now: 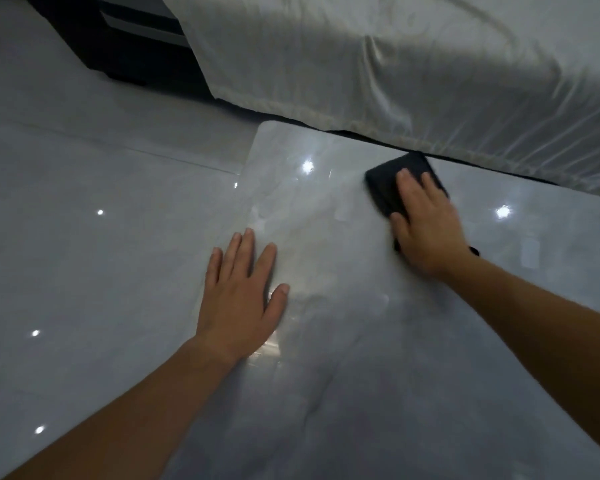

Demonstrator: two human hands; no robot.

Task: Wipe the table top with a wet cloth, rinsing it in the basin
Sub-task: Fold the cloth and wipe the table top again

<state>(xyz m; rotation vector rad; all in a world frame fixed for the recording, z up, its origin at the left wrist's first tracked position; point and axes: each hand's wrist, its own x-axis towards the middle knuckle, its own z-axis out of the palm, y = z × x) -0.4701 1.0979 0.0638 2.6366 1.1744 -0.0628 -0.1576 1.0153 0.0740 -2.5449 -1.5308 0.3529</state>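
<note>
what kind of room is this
Probably a bedroom: white bedding hangs right beside the glossy table top, with polished floor tiles and dark furniture farther off.

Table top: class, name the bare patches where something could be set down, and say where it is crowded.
Bare: the far left corner, beyond the left hand and left of the cloth; the stretch between the two hands; the near table top between the forearms. Crowded: the far edge, where the right hand presses the cloth beside the white sheet.

Cloth (395,181) black; table top (326,237) glossy pale grey, faint marbling; bedsheet (395,64) white; floor (84,237) grey.
</note>
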